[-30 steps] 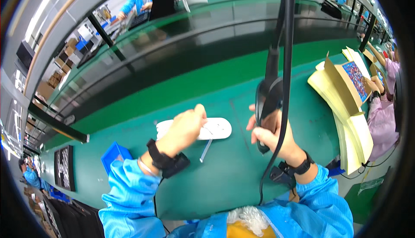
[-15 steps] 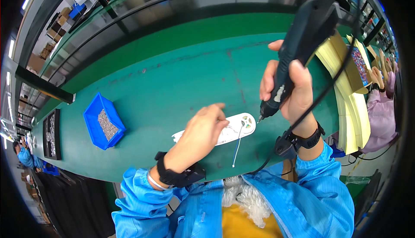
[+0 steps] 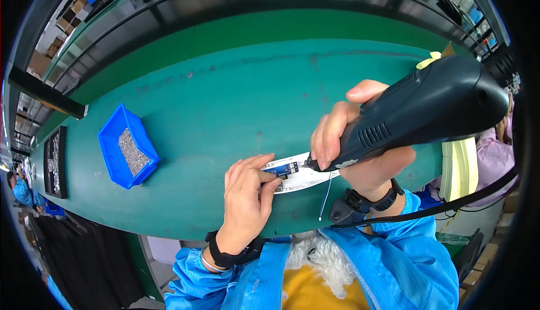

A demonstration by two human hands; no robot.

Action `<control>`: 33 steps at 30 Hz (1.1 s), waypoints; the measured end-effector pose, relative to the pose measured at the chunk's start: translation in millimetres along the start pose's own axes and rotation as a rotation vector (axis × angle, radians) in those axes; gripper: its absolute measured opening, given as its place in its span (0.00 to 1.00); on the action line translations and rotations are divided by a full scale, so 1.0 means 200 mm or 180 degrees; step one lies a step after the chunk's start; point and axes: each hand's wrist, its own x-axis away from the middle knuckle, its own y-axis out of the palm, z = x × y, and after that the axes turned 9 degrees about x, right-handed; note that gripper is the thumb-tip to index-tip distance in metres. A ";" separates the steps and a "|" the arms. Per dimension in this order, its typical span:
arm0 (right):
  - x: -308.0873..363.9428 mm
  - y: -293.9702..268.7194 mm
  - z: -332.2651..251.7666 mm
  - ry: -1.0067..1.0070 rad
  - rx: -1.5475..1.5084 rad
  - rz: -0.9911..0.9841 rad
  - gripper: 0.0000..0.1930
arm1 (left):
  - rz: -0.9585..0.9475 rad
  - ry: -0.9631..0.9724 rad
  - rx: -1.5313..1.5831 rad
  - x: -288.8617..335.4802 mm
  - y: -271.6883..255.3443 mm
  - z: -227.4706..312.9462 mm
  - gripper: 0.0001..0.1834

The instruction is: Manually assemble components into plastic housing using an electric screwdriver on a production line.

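A long white plastic housing [image 3: 309, 181] lies on the green table in front of me. On it sits a small blue circuit board [image 3: 285, 169], and a thin blue-and-white cable [image 3: 324, 200] trails from it toward me. My left hand [image 3: 247, 189] is closed, thumb and fingers pinching the board at the housing's left part. In my right hand [image 3: 351, 135] is a black electric screwdriver [image 3: 422, 113], tilted low. Its tip reaches the housing just right of the board; the exact contact point is hard to make out.
A blue bin [image 3: 128, 149] of small metal parts stands at the left, with a black tray [image 3: 55, 164] beyond it. Yellow sheets [image 3: 458, 169] are stacked at the right, near a person in pink [image 3: 494, 164]. The screwdriver's black cord [image 3: 439, 211] crosses the lower right.
The screwdriver has swung lower and its tip has come left onto the housing. My left hand has shifted its grip, and the blue circuit board now shows at its fingertips.
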 end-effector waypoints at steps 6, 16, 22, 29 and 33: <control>-0.01 0.02 0.01 0.0010 0.0208 -0.0157 0.42 | -0.0081 -0.0106 -0.0047 0.00 -0.01 0.01 0.07; -0.01 0.03 0.01 0.0154 0.0177 -0.0205 0.43 | -0.0090 -0.0208 -0.0092 0.00 0.00 0.02 0.07; -0.02 0.02 0.03 0.0137 0.0160 -0.0407 0.43 | -0.0080 -0.0209 -0.0101 0.00 0.00 0.01 0.07; -0.03 0.02 0.04 0.0125 0.0156 -0.0420 0.44 | -0.0087 -0.0236 -0.0064 0.00 0.01 0.01 0.07; -0.05 0.02 0.04 0.0200 0.0240 -0.0477 0.44 | -0.0092 -0.0234 -0.0058 0.00 0.00 0.02 0.06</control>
